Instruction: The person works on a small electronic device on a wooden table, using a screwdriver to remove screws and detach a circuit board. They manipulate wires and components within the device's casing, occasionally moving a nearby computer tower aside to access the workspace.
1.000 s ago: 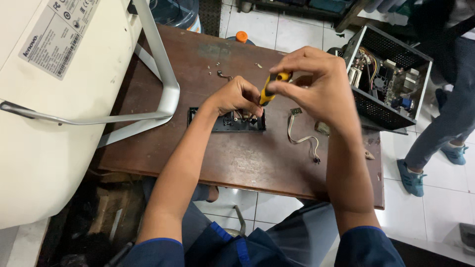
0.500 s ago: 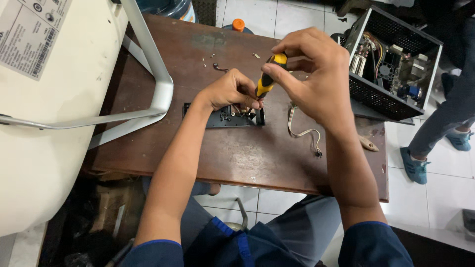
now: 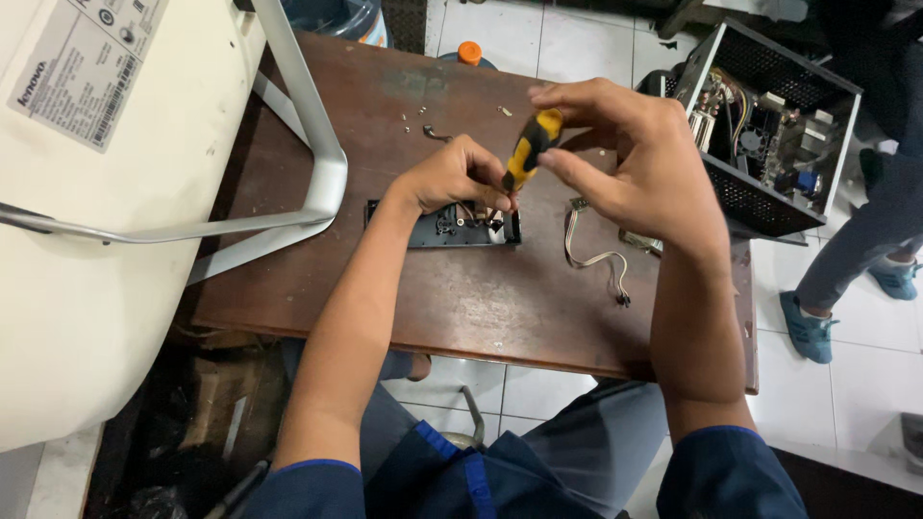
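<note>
Head view: right hand (image 3: 639,163) is pinching a yellow-black screwdriver (image 3: 527,154) upright, tip down at the black part (image 3: 437,223), mid-table. Left hand (image 3: 452,178), curled shut, is pressing that part flat, steadying it. Cable (image 3: 594,258) is lying at 3 o'clock; the table (image 3: 461,317) edge at 6 is offering room.

Both arms bare from the elbow down, left hand (image 3: 452,178) and right hand (image 3: 644,159) with no gloves. Short dark navy sleeves with brighter blue trim, grey-blue trousers.
</note>
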